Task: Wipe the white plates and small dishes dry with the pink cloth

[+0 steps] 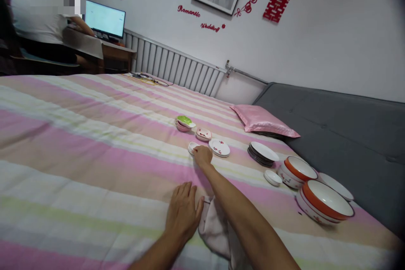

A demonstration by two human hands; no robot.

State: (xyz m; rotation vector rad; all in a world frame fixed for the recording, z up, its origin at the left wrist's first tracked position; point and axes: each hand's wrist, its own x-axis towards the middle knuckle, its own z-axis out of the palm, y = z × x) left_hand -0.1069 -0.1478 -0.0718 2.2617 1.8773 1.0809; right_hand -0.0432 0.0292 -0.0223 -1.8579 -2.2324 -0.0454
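My right hand (203, 156) reaches out over the bed, its fingers closed on the rim of a small white dish (191, 147). Just beyond it is a short stack of white plates with red prints (219, 147). A pink bowl with a face-like pattern (203, 134) and a pink bowl (182, 126) topped by a green leaf-shaped dish (184, 120) sit farther off. My left hand (182, 209) lies flat on the striped sheet, fingers stretched out, holding nothing. Beside its thumb is a pale cloth (212, 230), partly hidden by my right forearm.
To the right stand a stack of dark-sided plates (262, 154), small white dishes (272, 178), two large orange-rimmed bowls (327, 202) and a white plate (337, 185). A pink pillow (264, 120) rests near the grey headboard (332, 122). Cables (150, 79) lie at the far edge; a person (41, 21) sits beyond.
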